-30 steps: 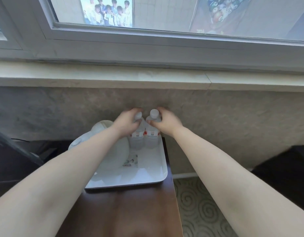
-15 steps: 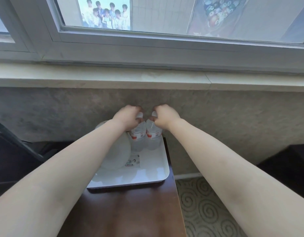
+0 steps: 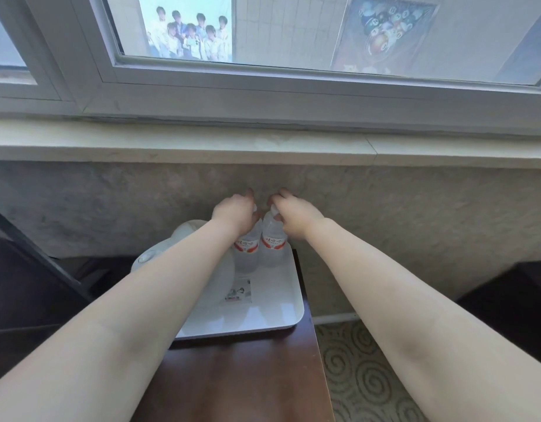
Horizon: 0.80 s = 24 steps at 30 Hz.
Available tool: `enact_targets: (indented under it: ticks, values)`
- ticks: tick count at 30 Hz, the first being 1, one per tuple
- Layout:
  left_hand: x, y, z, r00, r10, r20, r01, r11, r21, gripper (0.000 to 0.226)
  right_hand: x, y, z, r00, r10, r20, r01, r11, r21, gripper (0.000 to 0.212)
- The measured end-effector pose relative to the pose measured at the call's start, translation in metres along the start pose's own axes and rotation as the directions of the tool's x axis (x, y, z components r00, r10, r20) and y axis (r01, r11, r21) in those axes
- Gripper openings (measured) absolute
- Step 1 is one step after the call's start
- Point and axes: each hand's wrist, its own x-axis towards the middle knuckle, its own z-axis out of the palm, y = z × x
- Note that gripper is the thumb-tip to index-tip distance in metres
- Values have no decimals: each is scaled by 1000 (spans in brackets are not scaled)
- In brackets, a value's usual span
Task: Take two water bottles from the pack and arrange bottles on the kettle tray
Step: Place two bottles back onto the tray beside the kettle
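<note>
Bottles (image 3: 261,245) upright on tray (image 3: 281,309), hands (image 3: 264,210) gripping caps

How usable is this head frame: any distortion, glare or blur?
Head view: wide-angle bend curves the window sill; daylight washes out the white tray and kettle; bottle labels are soft; left hand and right hand look sharp.

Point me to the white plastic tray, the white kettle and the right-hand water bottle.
white plastic tray (image 3: 289,312), head view, bare front-right corner.
white kettle (image 3: 188,229), head view, lid top.
right-hand clear water bottle (image 3: 273,242), head view, red label.
</note>
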Motion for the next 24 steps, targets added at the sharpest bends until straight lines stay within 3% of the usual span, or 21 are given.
enact_targets:
  ticks: [3,10,15,24]
  values:
    - [0,4,5,994,-93,-65,88,993,-75,41,1,-4,0,1000,1,2,-1,1000,-30,44]
    - [5,6,18,977,-144,-155,135,989,-65,38,3,-6,2,999,34,-24,-36,998,-48,45]
    - [8,11,22,980,-133,-151,120,989,-91,43,-3,3,3,998,39,-54,-41,999,-34,45]
    - [4,-1,19,981,-77,-175,63,994,-85,46,2,4,3,998,-55,-37,47,980,-192,50]
